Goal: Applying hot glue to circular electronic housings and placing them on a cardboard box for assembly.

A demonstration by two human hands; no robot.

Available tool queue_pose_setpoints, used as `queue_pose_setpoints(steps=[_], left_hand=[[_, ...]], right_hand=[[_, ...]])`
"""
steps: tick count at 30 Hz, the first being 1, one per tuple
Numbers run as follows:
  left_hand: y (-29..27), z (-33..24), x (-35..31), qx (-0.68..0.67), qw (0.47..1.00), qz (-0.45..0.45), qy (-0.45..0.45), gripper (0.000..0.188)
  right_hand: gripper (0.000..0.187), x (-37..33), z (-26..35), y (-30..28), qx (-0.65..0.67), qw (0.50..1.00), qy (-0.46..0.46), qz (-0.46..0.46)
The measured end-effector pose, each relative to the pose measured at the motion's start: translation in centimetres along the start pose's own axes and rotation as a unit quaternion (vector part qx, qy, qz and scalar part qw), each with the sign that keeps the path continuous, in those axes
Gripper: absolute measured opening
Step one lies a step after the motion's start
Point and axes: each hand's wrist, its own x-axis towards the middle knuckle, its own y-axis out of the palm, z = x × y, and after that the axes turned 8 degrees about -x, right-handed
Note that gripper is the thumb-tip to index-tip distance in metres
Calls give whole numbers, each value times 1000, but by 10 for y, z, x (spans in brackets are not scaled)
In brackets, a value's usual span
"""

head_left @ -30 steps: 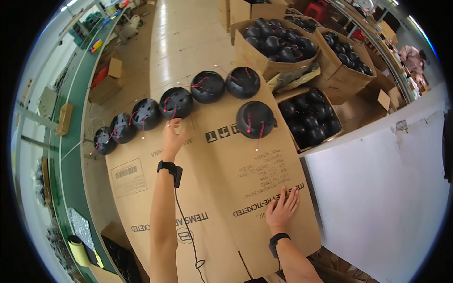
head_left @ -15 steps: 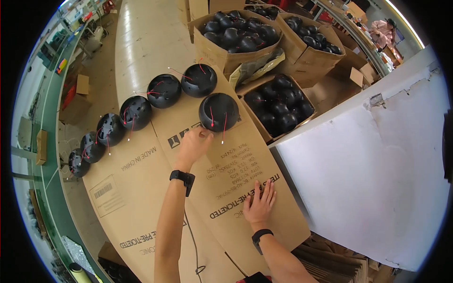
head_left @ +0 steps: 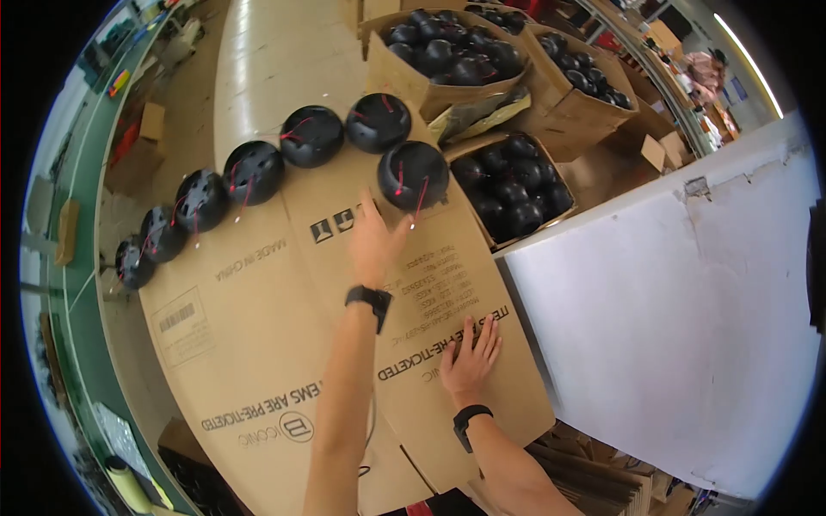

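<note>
- Now, left hand (head_left: 377, 245) reaching out over the cardboard (head_left: 275, 344), thumb and forefinger apart, nothing between them!
- Just ahead of those fingertips sits the nearest black shell (head_left: 415, 175), rounded, red wires trailing toward the thumb; contact, I can't tell.
- Over on the right, the right hand (head_left: 471, 365) lies palm down on the cardboard, fingers extended, gripping nothing.
- Along the far edge, six more black shells (head_left: 254, 172) curve away leftward in a line.
- Beyond, an open carton (head_left: 551, 120) brims with dark round pieces; a white panel (head_left: 654, 344) stands at right.
</note>
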Motion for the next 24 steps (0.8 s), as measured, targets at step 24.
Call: queue_pose_setpoints(steps=[24], left_hand=[[-235,-9,-1055,-70,620,-473,-621,27]], right_hand=[[58,53,-41,21,-246,925,-262,123]])
